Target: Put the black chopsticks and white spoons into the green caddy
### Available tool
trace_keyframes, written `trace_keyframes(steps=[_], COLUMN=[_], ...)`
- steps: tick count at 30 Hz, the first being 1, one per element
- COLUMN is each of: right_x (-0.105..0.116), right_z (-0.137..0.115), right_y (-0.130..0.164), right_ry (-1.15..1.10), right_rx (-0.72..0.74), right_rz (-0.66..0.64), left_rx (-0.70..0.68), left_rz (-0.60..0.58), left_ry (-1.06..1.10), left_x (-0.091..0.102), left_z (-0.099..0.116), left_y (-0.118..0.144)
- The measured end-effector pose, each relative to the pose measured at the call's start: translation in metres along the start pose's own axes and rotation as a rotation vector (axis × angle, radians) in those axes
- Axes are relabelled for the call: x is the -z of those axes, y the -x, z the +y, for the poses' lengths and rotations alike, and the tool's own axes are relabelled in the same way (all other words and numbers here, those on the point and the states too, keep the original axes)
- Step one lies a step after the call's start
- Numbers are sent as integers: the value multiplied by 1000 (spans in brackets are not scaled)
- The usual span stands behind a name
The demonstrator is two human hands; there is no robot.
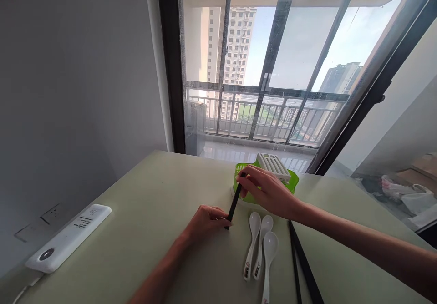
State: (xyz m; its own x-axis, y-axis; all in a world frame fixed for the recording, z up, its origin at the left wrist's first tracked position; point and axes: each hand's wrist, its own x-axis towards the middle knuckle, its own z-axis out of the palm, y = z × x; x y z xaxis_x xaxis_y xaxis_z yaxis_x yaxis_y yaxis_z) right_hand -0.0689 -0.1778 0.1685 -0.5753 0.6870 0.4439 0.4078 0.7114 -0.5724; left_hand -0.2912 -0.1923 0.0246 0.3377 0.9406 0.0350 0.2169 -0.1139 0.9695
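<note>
The one view looked forward and down from head height. It was near the left hand (207, 222), the right hand (264, 191) and the table (164, 195), with the window (268, 63) farther off, up top. The far right looked blurry, so that part was hard to tell.

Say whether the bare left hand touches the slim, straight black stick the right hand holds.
Touching. The head view shows the left hand pinching the black stick near its lower end.

Below centre, the left fingers (221, 223) and right fingers (251, 187) grip a black stick (235, 201) near a green caddy (292, 182); white spoons (270, 245) lie lower right of centre on the surface (177, 190).
</note>
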Motion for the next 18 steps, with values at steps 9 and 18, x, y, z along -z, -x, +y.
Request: trace_keyframes(steps=[9,18], right_x=[-1,0], right_z=[3,4], right_y=[5,9], right_ry=[-19,-56], right_rx=[1,-11], right_rz=[22,45], left_rx=[108,70], left_rz=[35,30], left_ry=[92,-44], left_x=[-2,0], left_z=[-5,-5], left_y=[0,-1])
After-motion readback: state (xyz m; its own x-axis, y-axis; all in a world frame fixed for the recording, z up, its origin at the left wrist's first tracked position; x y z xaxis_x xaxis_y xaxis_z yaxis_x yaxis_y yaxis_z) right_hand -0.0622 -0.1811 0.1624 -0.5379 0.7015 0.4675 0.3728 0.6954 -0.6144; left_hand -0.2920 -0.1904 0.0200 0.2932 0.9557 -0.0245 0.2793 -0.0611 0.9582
